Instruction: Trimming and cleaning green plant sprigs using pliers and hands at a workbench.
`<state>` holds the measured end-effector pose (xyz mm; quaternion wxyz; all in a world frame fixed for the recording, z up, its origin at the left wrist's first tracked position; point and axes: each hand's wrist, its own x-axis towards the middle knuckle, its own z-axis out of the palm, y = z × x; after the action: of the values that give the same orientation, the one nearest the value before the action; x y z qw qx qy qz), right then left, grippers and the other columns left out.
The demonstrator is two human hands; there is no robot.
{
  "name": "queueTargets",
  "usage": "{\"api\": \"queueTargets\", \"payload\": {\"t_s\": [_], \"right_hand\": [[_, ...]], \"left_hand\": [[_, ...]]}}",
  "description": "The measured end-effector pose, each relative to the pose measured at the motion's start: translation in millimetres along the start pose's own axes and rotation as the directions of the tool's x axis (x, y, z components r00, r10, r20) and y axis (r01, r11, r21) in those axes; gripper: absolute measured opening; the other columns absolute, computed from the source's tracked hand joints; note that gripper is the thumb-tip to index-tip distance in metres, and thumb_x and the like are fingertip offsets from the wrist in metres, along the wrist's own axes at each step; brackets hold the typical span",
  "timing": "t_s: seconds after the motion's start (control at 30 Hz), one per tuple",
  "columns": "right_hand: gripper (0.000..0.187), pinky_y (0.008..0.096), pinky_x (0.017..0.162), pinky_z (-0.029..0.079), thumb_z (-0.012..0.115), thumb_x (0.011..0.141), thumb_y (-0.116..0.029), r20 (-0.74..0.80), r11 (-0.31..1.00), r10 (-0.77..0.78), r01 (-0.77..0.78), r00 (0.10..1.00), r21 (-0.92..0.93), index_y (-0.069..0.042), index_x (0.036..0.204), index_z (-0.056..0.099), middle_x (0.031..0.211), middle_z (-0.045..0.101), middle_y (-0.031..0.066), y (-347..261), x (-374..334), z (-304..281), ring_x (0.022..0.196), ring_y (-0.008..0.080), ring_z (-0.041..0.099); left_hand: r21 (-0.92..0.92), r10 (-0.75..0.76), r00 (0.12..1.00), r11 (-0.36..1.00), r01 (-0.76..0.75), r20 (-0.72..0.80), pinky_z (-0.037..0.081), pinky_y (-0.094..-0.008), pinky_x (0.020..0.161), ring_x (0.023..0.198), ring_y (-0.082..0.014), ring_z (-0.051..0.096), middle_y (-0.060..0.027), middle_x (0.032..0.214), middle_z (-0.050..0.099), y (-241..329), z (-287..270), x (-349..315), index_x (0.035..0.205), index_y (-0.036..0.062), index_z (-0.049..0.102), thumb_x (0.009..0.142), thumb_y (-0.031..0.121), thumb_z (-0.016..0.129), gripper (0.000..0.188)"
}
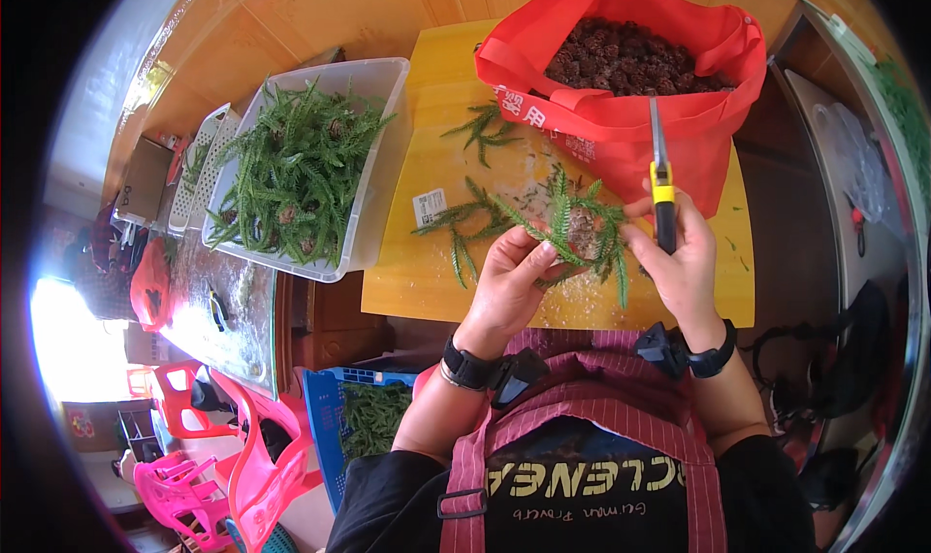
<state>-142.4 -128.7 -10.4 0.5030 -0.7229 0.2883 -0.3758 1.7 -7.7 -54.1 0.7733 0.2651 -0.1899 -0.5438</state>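
I log, above the yellow wooden table [407,296], a green plastic-looking sprig [561,218] around a brown pinecone [581,231], likely light, springy, best stem-held, left hand [509,279] pinching its eight o'clock, right hand [686,262] at three clasping black-and-yellow pliers [663,204].

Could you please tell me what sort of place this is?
Probably a small craft workspace, perhaps in a home: a red bag holds brown cones, a translucent bin holds green sprigs, and pink chairs stand nearby.
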Motion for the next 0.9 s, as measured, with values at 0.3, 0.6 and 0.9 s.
{"api": "queueTargets", "payload": {"t_s": [0.3,0.6,0.9], "right_hand": [[0.037,0.0173,0.062,0.038,0.067,0.07,0.005,0.142,0.997,-0.06,0.052,0.988,0.056,-0.001,0.105,0.055,0.082,0.058,-0.0005,-15,8,-5,0.068,0.0023,0.048],[0.032,0.0249,0.063,0.045,0.068,0.064,0.005,0.062,0.913,-0.255,0.261,0.965,-0.313,0.0,0.094,0.058,0.091,0.06,0.0105,-12,7,1,0.07,0.0147,0.059],[0.024,0.0268,0.065,0.046,0.072,0.065,0.001,-0.029,0.961,-0.239,0.232,0.971,-0.152,0.001,0.084,0.058,0.095,0.059,0.0118,0,7,5,0.074,0.02,0.061]], "left_hand": [[0.111,0.022,0.998,0.993,-0.029,0.064,0.048,-0.0427,0.088,0.095,-0.0203,0.061,-0.009,0.103,0.062,1,-4,-2,0.104,0.0039,0.056,0.087,0.007,0.056,0.018],[0.179,-0.029,0.996,0.984,0.012,0.089,0.047,-0.0259,0.078,0.083,-0.0098,0.057,-0.0023,0.091,0.061,3,8,-5,0.101,0.0025,0.056,0.086,0.008,0.059,0.016],[0.186,-0.013,0.999,0.983,0.008,0.029,0.045,-0.0218,0.073,0.08,-0.0078,0.056,-0.0013,0.089,0.063,6,16,-1,0.1,0.0022,0.058,0.086,0.008,0.06,0.016]]}}
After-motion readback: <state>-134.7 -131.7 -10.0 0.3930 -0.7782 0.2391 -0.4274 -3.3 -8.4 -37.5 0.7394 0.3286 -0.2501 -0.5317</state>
